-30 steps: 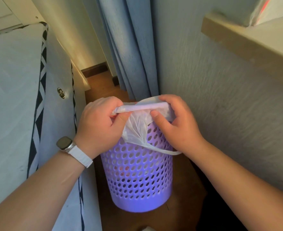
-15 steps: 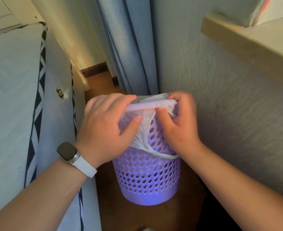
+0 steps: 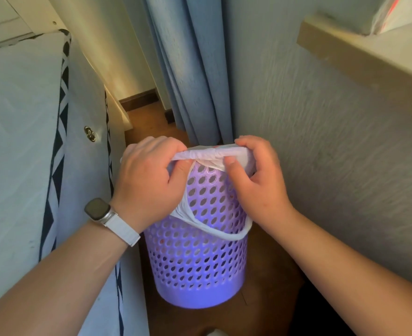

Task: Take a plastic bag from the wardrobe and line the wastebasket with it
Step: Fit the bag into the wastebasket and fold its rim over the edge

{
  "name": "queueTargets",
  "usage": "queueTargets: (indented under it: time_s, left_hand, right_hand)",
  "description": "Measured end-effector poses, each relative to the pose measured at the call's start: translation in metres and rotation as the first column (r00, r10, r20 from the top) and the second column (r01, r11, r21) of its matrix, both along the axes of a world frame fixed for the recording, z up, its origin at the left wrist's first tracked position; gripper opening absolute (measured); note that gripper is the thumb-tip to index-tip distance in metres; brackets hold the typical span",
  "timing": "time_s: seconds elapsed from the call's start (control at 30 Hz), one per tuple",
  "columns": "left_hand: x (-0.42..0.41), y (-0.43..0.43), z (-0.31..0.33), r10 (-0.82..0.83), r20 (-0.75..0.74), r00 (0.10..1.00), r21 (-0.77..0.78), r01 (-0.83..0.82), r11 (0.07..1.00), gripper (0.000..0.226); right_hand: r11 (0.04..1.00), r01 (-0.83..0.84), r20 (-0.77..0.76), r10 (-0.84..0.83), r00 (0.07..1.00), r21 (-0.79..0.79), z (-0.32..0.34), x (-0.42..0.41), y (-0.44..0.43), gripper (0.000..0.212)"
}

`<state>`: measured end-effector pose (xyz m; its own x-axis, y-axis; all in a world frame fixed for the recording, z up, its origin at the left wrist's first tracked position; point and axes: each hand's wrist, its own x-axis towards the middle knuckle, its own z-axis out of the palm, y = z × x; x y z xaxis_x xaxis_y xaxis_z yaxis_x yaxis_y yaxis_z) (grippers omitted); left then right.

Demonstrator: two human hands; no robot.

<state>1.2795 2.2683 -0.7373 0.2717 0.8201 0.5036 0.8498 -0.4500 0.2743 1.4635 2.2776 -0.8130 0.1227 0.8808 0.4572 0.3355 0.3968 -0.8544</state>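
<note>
Left hand (image 3: 149,183) and right hand (image 3: 255,180) both pinch the white plastic bag (image 3: 208,155), rolled over the near rim of the purple wastebasket (image 3: 197,263). A bag handle droops down its front wall. Mattress (image 3: 18,141) at 9 o'clock, curtain (image 3: 195,69) at 12, wall (image 3: 321,141) at 3.

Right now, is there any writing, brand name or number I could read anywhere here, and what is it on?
None can be read.
Round metal badge on the mattress: marks too small to read.
Watch: screen dark, no digits.
Plastic bag: a red mark, partly hidden, not legible.
Wastebasket: no label.
</note>
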Motion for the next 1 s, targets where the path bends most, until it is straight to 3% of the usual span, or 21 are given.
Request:
queueTargets:
  time_s: [0.23,0.4,0.53,0.67,1.0]
  left_hand:
    - [0.003,-0.002,0.000,-0.087,0.109,0.990,-0.021,0.090,0.996,0.023]
    - [0.009,-0.010,0.004,-0.045,-0.041,0.998,0.065,0.048,0.997,0.038]
    - [0.025,-0.015,-0.001,-0.005,-0.079,0.997,0.088,0.012,0.996,0.026]
    - [0.020,-0.012,-0.002,0.009,-0.041,0.999,0.090,-0.005,0.996,0.017]
    - [0.001,0.001,-0.005,-0.016,0.107,0.994,0.026,0.013,1.000,0.022]
  right_hand:
    - [0.994,0.076,-0.006,-0.076,0.997,0.073,0.003,0.004,0.000,0.029]
    - [0.985,0.097,0.086,-0.110,0.990,0.146,0.010,0.001,-0.001,0.030]
    - [0.969,0.108,0.118,-0.137,0.984,0.224,0.014,-0.007,-0.004,0.030]
    - [0.979,0.085,0.121,-0.108,0.987,0.185,0.016,-0.013,-0.009,0.031]
    - [0.994,0.063,0.023,-0.065,0.998,0.089,0.005,0.003,-0.003,0.029]
